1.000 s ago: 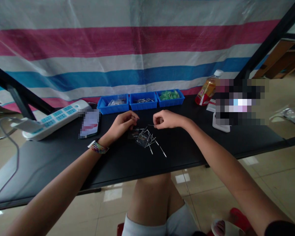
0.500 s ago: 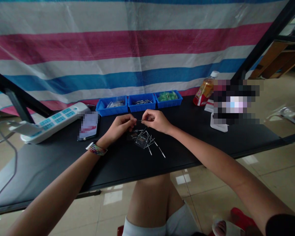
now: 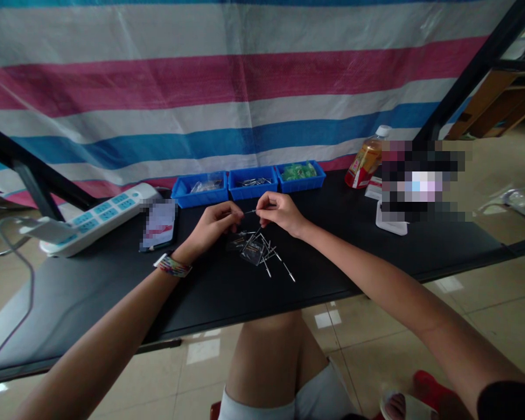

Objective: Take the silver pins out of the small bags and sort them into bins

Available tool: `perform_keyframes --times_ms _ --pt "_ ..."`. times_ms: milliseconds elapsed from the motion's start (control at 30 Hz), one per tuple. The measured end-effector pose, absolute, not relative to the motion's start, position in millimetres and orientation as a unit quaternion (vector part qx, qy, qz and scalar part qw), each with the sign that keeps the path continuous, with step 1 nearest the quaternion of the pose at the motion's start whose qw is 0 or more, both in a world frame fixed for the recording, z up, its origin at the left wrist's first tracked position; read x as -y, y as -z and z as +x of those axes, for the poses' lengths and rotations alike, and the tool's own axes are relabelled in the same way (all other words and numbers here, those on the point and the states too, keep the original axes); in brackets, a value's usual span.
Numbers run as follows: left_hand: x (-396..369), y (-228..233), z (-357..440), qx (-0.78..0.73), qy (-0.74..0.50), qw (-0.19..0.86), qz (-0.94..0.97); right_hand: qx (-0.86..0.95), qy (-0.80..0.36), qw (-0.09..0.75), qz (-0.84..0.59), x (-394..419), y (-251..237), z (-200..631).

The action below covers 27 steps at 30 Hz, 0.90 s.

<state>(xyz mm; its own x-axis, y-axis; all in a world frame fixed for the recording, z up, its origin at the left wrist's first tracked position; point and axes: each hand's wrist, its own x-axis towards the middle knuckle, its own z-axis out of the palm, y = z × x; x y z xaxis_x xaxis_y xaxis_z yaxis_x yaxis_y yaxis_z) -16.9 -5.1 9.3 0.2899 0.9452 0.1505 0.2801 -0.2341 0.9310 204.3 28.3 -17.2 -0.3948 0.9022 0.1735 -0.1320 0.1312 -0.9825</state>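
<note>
Over the table, a thin metal rod (image 3: 250, 212) spans the small gap between my two hands. My left hand (image 3: 221, 221) is closed, pinching the rod's left end between thumb and fingers. The other end lies in the fingertip pinch of my right hand (image 3: 280, 213). What sits inside the fingers is hidden. Just below, several silvery thin rods with thicker ends (image 3: 284, 266) lie crossed in a loose pile. Small clear plastic bags with printing (image 3: 252, 253) lie among and under them.
Behind my hands stand three blue bins: one with clear bags (image 3: 200, 199), one with metal rods (image 3: 252, 195), one with green packets (image 3: 301, 182). A power strip (image 3: 100, 220) and phone (image 3: 158, 224) lie left. A drink bottle (image 3: 367, 157) and white object (image 3: 391, 221) are right.
My right hand has shifted slightly up and to the right, away from the left hand, so more of the rod shows between them. The left hand has barely moved.
</note>
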Motion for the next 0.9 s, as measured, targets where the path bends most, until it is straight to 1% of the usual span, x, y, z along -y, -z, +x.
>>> perform_keyframes --times_ms 233,400,533,600,700,767,900 --pt "6 -9 -16 -0.452 -0.398 0.429 0.673 0.623 -0.558 0.453 -0.309 -27 14 206" --pt "5 -9 -15 -0.443 -0.418 0.413 0.677 0.591 -0.593 0.440 -0.325 -26 14 209" --pt "6 -9 -13 -0.429 -0.417 0.428 0.678 0.567 -0.625 0.438 -0.311 -29 14 209" --pt "6 -8 -13 -0.432 -0.416 0.438 0.670 0.557 -0.622 0.457 -0.307 -33 14 209" --pt "6 -8 -14 -0.440 -0.427 0.450 0.649 0.514 -0.595 0.536 -0.308 -43 11 211" --pt "5 -7 -15 -0.438 -0.439 0.455 0.639 0.485 -0.587 0.566 -0.316 -49 8 214" --pt "3 -6 -18 -0.436 -0.448 0.457 0.633 0.501 -0.559 0.540 -0.381 -56 7 224"
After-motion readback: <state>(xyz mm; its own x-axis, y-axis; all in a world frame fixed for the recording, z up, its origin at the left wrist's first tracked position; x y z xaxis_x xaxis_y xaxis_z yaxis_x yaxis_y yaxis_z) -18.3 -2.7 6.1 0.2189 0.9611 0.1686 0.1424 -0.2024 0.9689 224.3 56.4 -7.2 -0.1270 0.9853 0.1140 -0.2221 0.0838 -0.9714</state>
